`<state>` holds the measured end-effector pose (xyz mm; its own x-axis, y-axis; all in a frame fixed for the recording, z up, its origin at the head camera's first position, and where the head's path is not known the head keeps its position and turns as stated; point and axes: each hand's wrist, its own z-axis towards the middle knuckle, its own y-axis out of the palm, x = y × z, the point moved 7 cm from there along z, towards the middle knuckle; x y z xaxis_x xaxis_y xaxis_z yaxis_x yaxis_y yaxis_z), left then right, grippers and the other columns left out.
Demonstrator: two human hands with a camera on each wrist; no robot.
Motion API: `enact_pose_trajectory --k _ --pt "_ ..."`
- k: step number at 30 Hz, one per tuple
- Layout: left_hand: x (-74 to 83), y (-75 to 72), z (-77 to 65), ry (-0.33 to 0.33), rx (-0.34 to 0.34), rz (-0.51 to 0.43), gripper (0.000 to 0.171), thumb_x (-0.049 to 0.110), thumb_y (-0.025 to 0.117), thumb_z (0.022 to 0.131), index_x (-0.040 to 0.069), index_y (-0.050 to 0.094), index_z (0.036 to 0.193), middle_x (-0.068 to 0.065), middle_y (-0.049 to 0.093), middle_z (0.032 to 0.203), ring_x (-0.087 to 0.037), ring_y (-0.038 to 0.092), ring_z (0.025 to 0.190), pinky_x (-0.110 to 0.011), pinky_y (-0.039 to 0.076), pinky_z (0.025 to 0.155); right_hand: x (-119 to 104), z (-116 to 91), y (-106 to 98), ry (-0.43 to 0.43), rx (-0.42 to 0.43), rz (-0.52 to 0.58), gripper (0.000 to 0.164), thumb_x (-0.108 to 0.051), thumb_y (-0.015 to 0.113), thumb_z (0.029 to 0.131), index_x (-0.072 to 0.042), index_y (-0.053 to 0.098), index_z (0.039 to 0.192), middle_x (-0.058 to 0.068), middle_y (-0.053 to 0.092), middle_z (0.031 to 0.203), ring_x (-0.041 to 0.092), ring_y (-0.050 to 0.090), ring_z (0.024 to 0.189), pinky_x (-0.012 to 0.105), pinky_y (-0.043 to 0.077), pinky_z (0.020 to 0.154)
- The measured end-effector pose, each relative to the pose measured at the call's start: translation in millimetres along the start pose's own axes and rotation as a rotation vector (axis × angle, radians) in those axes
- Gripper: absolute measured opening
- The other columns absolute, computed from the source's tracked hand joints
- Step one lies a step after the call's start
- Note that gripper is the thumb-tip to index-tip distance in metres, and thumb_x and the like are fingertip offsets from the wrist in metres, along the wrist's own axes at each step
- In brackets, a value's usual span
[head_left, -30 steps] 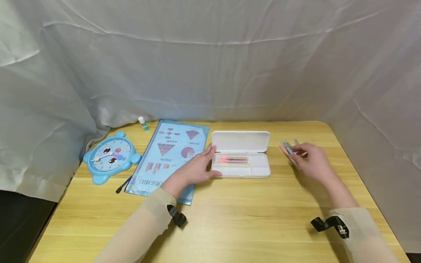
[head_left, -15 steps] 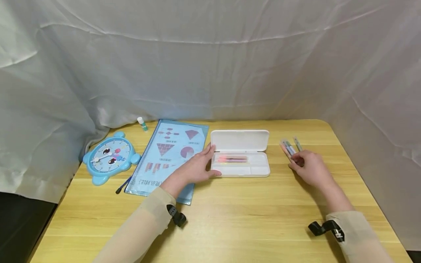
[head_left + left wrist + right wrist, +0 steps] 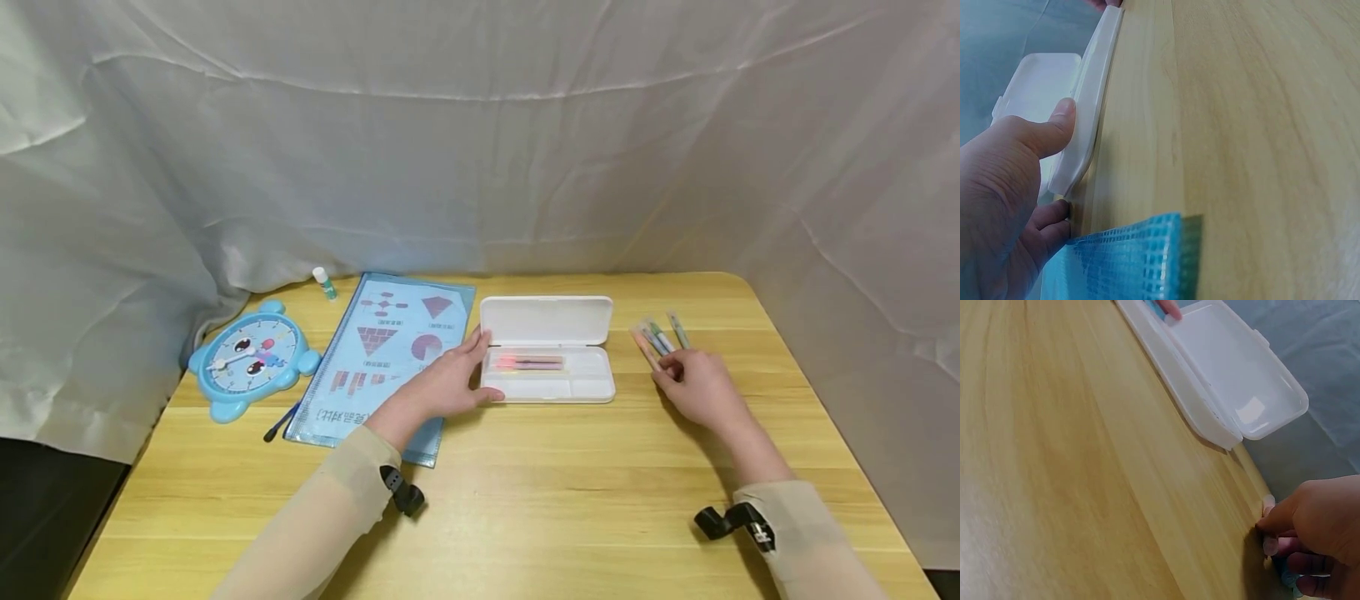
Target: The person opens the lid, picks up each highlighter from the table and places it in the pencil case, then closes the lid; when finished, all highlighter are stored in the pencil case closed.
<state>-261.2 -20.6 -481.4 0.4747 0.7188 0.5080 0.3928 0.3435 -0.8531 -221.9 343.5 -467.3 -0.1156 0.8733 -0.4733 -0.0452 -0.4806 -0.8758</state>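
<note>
A white pencil case point(image 3: 592, 390) stands with its lid point(image 3: 546, 322) raised, and a few pinkish pens point(image 3: 531, 363) lie in its back compartment. My left hand point(image 3: 450, 382) grips the left end of the case; in the left wrist view the thumb point(image 3: 1054, 128) lies over the front rim. Off to the right of the case, my right hand point(image 3: 697, 387) pinches the near end of an orange pen point(image 3: 645, 346) between thumb and fingertips. Beside it lie a blue-grey pen point(image 3: 657, 337) and a green one point(image 3: 678, 330). In the right wrist view the right hand point(image 3: 1325, 528) hides most of the pens.
To the left, a blue zip document pouch point(image 3: 352, 400) lies close beside the case, under my left forearm. Farther left are a blue toy clock point(image 3: 251, 354) and a glue stick point(image 3: 325, 283). A grey curtain point(image 3: 480, 167) hangs behind the wooden table point(image 3: 570, 508).
My right hand has drawn slightly nearer me and then left, and the pens on the right show more, fanned apart. My left hand keeps its grip on the pencil case.
</note>
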Motion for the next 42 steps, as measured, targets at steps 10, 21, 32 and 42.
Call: enact_pose_trajectory --k 10,21,32,42 --pt "-0.4 1.2 0.2 0.008 0.003 -0.001 0.108 0.056 0.073 0.097 0.008 0.01 0.17 -0.017 0.005 0.175 -0.037 0.029 0.154 -0.044 0.032 0.122 -2.9 -2.0 -5.2 -0.018 0.031 0.05 0.02 -0.006 0.064 0.102 0.013 0.07 0.11 0.013 0.064 0.084 0.024 0.056 0.071 0.041 0.047 0.065" --pt "-1.6 1.7 -1.5 -0.002 0.002 0.0 0.108 0.056 0.073 0.097 0.009 0.01 0.17 -0.016 0.004 0.174 -0.037 0.03 0.154 -0.044 0.032 0.122 -16.1 2.2 -41.2 -0.039 0.189 0.114 0.023 -0.005 0.058 0.108 0.016 0.062 0.116 0.023 0.057 0.1 0.033 0.055 0.088 0.032 0.043 0.073" --pt "-2.4 1.1 -1.9 -0.021 -0.007 0.003 0.108 0.058 0.073 0.096 0.011 0.008 0.17 -0.013 0.004 0.175 -0.036 0.03 0.154 -0.044 0.033 0.122 -60.1 10.3 -70.4 -0.101 0.298 0.139 0.021 -0.005 0.059 0.107 0.013 0.063 0.118 0.022 0.058 0.103 0.035 0.055 0.095 0.032 0.038 0.073" --pt "0.3 -0.4 0.1 0.009 0.005 0.003 0.108 0.056 0.073 0.097 0.008 0.009 0.17 -0.017 0.005 0.174 -0.036 0.029 0.155 -0.043 0.031 0.122 -109.7 22.1 -61.3 -0.21 0.277 0.176 0.016 0.0 0.061 0.105 0.011 0.064 0.117 0.021 0.059 0.104 0.034 0.054 0.094 0.041 0.042 0.075"
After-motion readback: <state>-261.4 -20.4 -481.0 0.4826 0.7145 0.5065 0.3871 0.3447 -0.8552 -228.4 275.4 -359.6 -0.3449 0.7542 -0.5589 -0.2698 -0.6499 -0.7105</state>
